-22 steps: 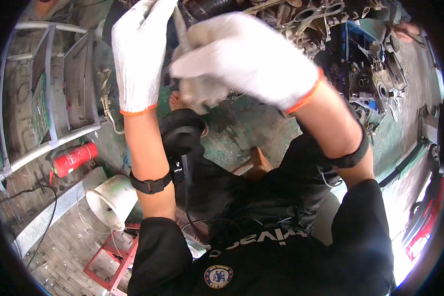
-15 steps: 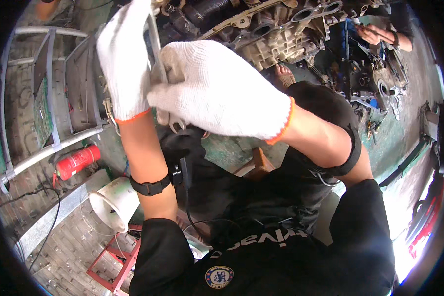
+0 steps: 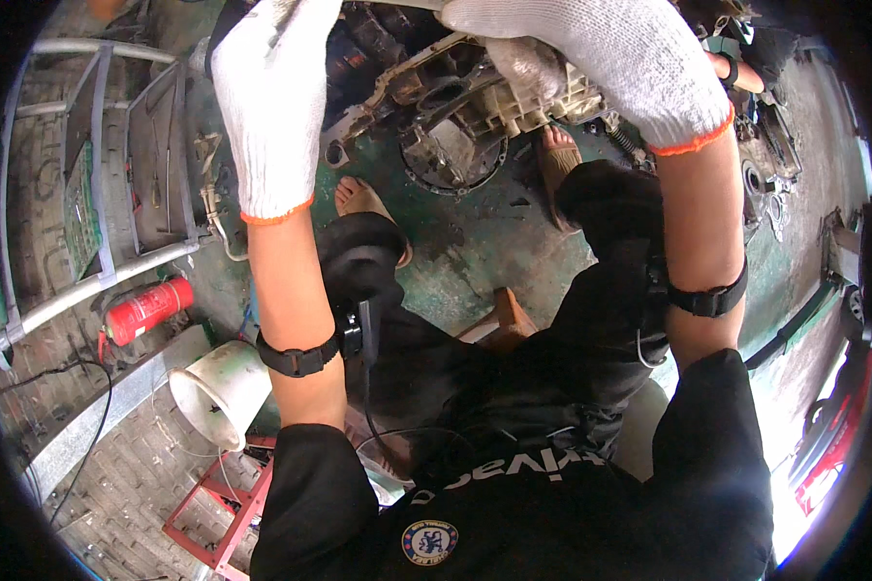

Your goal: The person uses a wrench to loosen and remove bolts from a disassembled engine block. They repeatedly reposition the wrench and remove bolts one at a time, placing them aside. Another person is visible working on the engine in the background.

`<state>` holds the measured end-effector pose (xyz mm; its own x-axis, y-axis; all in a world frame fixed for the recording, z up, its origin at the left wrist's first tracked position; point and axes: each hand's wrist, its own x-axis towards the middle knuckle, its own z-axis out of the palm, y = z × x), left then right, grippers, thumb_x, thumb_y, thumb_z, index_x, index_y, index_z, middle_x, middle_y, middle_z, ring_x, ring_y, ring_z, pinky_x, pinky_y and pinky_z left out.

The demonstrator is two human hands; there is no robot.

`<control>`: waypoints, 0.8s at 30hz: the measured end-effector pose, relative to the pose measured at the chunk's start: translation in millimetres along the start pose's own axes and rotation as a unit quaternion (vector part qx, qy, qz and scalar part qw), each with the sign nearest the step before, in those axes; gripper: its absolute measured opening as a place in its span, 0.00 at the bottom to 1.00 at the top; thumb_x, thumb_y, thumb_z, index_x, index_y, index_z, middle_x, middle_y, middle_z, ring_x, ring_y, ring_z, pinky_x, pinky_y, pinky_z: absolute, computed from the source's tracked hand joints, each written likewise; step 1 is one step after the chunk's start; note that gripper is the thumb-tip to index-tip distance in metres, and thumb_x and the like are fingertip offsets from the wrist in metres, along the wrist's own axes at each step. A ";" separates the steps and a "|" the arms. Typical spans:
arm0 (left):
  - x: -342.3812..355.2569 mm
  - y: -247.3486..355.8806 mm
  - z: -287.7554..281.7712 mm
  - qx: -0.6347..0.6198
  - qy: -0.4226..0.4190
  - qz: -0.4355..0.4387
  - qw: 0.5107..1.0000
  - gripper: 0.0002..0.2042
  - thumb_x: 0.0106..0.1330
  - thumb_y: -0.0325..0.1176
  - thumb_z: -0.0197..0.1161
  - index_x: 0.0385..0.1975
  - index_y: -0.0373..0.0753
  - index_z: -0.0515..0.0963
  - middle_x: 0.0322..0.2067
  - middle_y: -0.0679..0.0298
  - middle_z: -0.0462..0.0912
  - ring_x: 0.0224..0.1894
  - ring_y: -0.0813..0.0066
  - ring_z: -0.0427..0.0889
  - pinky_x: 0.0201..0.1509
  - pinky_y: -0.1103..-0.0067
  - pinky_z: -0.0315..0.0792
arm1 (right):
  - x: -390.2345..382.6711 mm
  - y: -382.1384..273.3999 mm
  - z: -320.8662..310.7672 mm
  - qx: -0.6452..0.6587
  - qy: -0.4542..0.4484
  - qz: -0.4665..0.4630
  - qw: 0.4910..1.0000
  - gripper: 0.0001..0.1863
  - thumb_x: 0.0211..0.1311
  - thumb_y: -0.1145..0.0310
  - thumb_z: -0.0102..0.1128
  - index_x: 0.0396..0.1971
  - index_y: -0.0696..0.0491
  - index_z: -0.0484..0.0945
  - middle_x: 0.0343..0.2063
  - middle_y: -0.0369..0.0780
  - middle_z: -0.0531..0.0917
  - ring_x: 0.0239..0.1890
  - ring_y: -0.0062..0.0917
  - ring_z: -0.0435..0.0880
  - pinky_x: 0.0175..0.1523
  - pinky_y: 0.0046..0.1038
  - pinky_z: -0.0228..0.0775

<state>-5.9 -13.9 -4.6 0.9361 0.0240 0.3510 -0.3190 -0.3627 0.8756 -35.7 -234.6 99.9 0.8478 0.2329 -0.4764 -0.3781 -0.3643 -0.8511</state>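
Note:
Both my hands wear white knitted gloves with orange cuffs and reach up to the top edge of the view. A metal wrench (image 3: 397,4) spans the space between them, mostly cut off by that edge. My left hand (image 3: 273,107) is closed on one end, its fingertips partly out of view. At the other end the fingers of my right hand (image 3: 591,58) close on the wrench, with the dirty glove fingers curled below. Beneath and beyond the hands lies a greasy engine block (image 3: 446,92), with a round housing (image 3: 453,155) at its near side.
On the left stand a metal frame rack (image 3: 116,276), a red fire extinguisher (image 3: 150,310), a white bucket (image 3: 228,392) and a red metal stand (image 3: 228,513). Loose engine parts (image 3: 761,184) lie at the right, near another person's arm (image 3: 741,73). My feet (image 3: 363,198) flank the housing.
My right hand has moved up and to the right, away from my left wrist. The wrench has swung from upright to nearly level, and the round housing has come into view.

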 end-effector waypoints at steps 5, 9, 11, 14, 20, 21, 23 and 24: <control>1.0 3.3 0.1 0.048 -0.032 0.002 0.998 0.14 0.70 0.34 0.66 0.49 0.32 0.86 0.46 0.61 0.89 0.50 0.76 0.83 0.61 0.80 0.70 | 3.5 7.9 -6.1 -0.038 0.056 -0.009 0.998 0.14 0.65 0.66 0.66 0.42 0.61 0.87 0.21 0.35 0.84 0.18 0.15 0.77 0.25 0.19 0.67; 0.9 6.9 -3.0 0.070 -0.050 0.010 0.996 0.15 0.70 0.35 0.65 0.49 0.32 0.86 0.46 0.61 0.89 0.50 0.76 0.83 0.61 0.80 0.70 | 3.3 20.0 -4.3 -0.055 0.150 -0.054 0.986 0.14 0.66 0.65 0.66 0.39 0.61 0.88 0.20 0.35 0.84 0.18 0.15 0.76 0.24 0.19 0.65; 0.4 9.2 -4.7 0.064 -0.038 -0.011 0.997 0.15 0.70 0.35 0.65 0.49 0.32 0.86 0.46 0.61 0.89 0.50 0.76 0.83 0.61 0.80 0.70 | 5.0 21.0 -3.3 -0.043 0.151 -0.061 0.986 0.13 0.66 0.65 0.66 0.39 0.61 0.87 0.20 0.35 0.84 0.18 0.15 0.76 0.25 0.18 0.65; 1.5 9.3 -6.2 0.080 -0.035 -0.034 0.996 0.15 0.70 0.35 0.65 0.49 0.32 0.86 0.46 0.61 0.89 0.50 0.76 0.83 0.61 0.80 0.70 | 4.8 16.6 -2.4 -0.034 0.157 -0.029 0.987 0.14 0.66 0.64 0.66 0.39 0.60 0.87 0.20 0.35 0.84 0.19 0.15 0.77 0.25 0.18 0.65; 2.6 1.2 -8.6 0.110 -0.032 -0.025 0.993 0.16 0.72 0.37 0.63 0.50 0.32 0.85 0.46 0.58 0.89 0.49 0.73 0.84 0.60 0.78 0.72 | 13.9 29.0 -11.1 -0.054 0.087 -0.093 0.990 0.13 0.65 0.64 0.65 0.39 0.58 0.87 0.22 0.37 0.85 0.20 0.20 0.80 0.28 0.22 0.72; 1.1 2.1 -10.2 0.141 -0.039 0.009 0.989 0.16 0.72 0.38 0.62 0.50 0.32 0.85 0.45 0.57 0.89 0.47 0.70 0.86 0.58 0.77 0.74 | 20.5 36.4 -10.0 -0.056 0.068 -0.184 0.979 0.12 0.63 0.64 0.65 0.38 0.57 0.87 0.21 0.38 0.85 0.20 0.24 0.81 0.28 0.25 0.73; -1.6 -3.8 -12.0 0.203 -0.060 0.061 0.975 0.16 0.74 0.38 0.61 0.49 0.32 0.86 0.44 0.56 0.90 0.47 0.67 0.87 0.57 0.74 0.76 | 42.5 62.3 3.1 -0.130 0.053 -0.391 0.909 0.10 0.57 0.65 0.64 0.34 0.56 0.86 0.20 0.42 0.83 0.21 0.34 0.82 0.29 0.34 0.74; -1.6 -2.3 -13.8 0.219 -0.064 0.111 0.967 0.16 0.74 0.38 0.60 0.48 0.32 0.86 0.45 0.56 0.90 0.49 0.66 0.86 0.58 0.73 0.75 | 51.5 79.4 14.1 -0.151 0.060 -0.448 0.879 0.10 0.55 0.65 0.64 0.31 0.56 0.86 0.20 0.44 0.82 0.22 0.37 0.82 0.30 0.36 0.75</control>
<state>-8.7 -0.3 -2.6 0.8715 -0.2053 0.4454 -0.4469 -0.7066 0.5486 -27.3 -238.8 4.7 0.7943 0.4586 0.3984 0.5632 -0.3104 -0.7658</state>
